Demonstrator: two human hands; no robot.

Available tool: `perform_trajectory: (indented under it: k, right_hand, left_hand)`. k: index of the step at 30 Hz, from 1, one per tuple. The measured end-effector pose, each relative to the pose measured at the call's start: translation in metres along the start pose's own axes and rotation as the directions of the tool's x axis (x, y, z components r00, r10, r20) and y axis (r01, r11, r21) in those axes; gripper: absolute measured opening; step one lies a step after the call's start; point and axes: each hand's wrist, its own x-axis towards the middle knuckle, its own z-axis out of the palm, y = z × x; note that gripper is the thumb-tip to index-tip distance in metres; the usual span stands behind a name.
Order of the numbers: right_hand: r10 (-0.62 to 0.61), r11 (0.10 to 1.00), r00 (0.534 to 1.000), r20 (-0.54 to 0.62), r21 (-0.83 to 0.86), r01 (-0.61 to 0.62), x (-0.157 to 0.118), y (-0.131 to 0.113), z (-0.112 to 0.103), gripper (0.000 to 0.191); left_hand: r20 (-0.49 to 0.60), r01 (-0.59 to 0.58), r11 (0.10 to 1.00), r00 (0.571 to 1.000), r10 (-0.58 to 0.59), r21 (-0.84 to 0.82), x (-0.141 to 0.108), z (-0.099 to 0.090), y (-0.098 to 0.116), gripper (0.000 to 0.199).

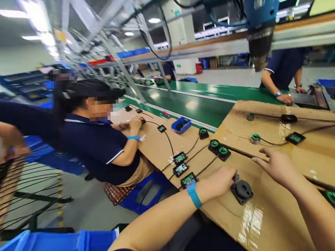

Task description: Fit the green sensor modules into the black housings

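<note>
My left hand (223, 181), wearing a blue wristband (193, 194), is closed low over the cardboard. A small dark part (235, 177) shows at its fingertips, mostly hidden. Right beside it lies a black square housing (242, 191) with a raised round centre. My right hand (277, 164) is held above the cardboard with its fingers apart and nothing in them. Nearest to it is a round metal piece with a green ring (255, 138), wired to a black box with a green circuit board (295, 138). Left of my hands sit two joined black housings with green rings (219, 149).
Several open boxes with circuit boards (181, 169) and cables lie along the cardboard (276, 209). A blue tray (181, 124) stands further back. A blue power drill (260, 19) hangs overhead. A co-worker (99, 134) sits at left; another person (281, 71) stands across the green belt (200, 96).
</note>
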Motion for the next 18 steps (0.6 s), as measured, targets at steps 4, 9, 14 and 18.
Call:
perform_trajectory:
  k: [4,9,14,18]
  right_hand:
    - [-0.04,0.941,0.996,-0.078,0.332,0.064,-0.088,-0.027,0.028,0.035]
    - [-0.1,0.948,0.994,-0.034,0.3,0.106,-0.13,-0.058,0.061,0.025]
    - [-0.16,0.985,0.982,0.098,0.077,0.153,-0.11,-0.068,0.058,0.034]
    - [-0.195,0.977,0.961,0.197,-0.05,0.208,-0.094,-0.069,0.051,0.039]
  left_hand:
    - [-0.049,0.024,0.998,0.998,-0.027,-0.062,0.003,0.002,-0.006,0.027]
    - [-0.024,0.032,0.995,0.999,-0.034,-0.097,0.008,0.004,-0.008,0.036]
    - [-0.033,0.014,0.998,0.999,-0.016,-0.063,0.012,0.027,-0.042,0.043]
    - [-0.13,-0.145,0.989,0.981,0.141,-0.019,0.022,0.048,-0.076,0.037]
